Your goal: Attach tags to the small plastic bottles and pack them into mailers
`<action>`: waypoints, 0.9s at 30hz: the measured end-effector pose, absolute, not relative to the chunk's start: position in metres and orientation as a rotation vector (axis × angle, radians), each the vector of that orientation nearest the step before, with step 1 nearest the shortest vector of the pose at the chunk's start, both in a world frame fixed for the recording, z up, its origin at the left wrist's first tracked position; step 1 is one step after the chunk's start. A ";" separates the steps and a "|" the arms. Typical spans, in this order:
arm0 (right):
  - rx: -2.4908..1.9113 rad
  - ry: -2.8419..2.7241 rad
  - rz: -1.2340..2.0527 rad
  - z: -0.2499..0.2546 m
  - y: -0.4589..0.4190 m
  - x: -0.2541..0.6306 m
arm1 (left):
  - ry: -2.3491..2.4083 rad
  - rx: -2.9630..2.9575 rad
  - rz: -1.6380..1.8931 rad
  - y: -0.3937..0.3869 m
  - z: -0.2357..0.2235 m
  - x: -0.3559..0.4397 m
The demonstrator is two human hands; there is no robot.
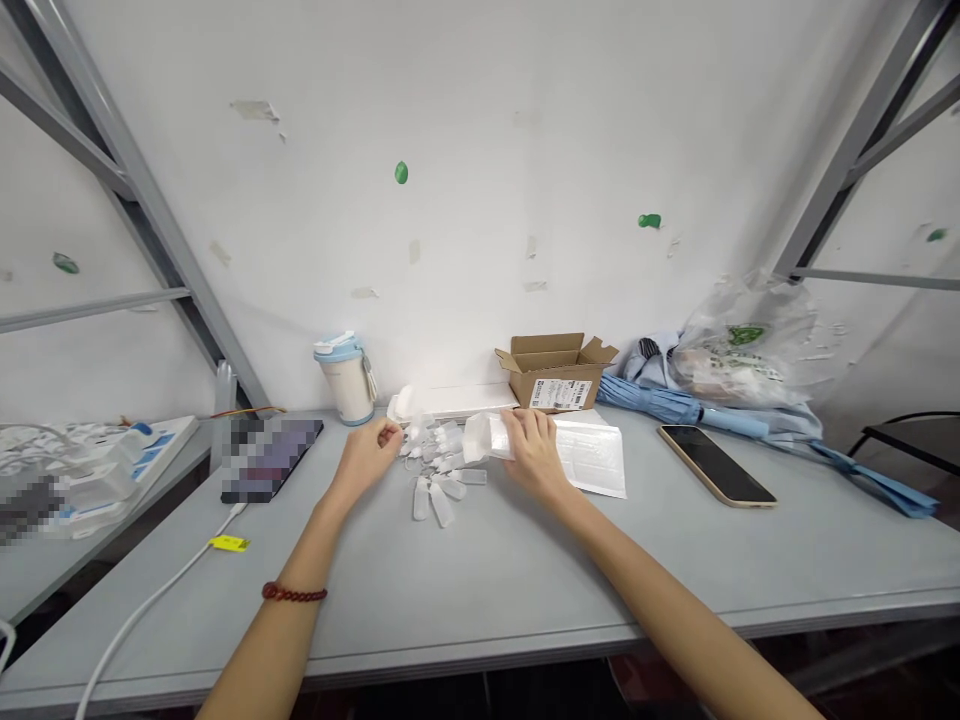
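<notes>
My right hand (pixel 534 450) is closed around a white padded mailer bag (pixel 592 458), near its left end. That end gapes toward a pile of small translucent plastic pieces (pixel 442 445), which look like little squeeze bottles. Several more translucent pieces (pixel 441 500) are fanned out on the grey table (pixel 480 590) in front of the pile. At the pile's left edge is my left hand (pixel 367 458), its fingers curled together. Whatever it may hold is hidden. A dark red bead bracelet (pixel 294 592) circles my left wrist.
Behind the pile are a flat white box (pixel 472 400), an open cardboard box (pixel 559 375) and a tumbler (pixel 346 380). A phone (pixel 716 467), a folded blue umbrella (pixel 675 405) and a plastic bag (pixel 746 345) lie right. A dark device (pixel 296 460) and white cable (pixel 157 597) lie left.
</notes>
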State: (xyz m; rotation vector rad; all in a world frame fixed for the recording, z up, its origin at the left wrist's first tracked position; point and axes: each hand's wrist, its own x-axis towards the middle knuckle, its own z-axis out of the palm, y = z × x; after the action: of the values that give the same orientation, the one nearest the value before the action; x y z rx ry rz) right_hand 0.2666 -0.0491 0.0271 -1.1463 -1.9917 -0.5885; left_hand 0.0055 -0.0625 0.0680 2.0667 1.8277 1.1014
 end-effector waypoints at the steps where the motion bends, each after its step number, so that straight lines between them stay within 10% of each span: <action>1: -1.153 -2.000 -0.587 0.027 -0.050 0.266 | 1.814 2.087 1.161 -0.064 0.071 0.007; 27: -1.045 -2.146 -0.557 0.027 -0.067 0.248 | 1.102 2.237 1.049 -0.093 0.061 0.086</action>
State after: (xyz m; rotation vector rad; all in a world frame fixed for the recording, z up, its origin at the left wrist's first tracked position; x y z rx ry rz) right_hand 0.2477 -0.0673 0.0273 -1.0452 -2.1455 -0.5570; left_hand 0.0859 -0.0928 0.0613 2.2370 1.1024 1.0492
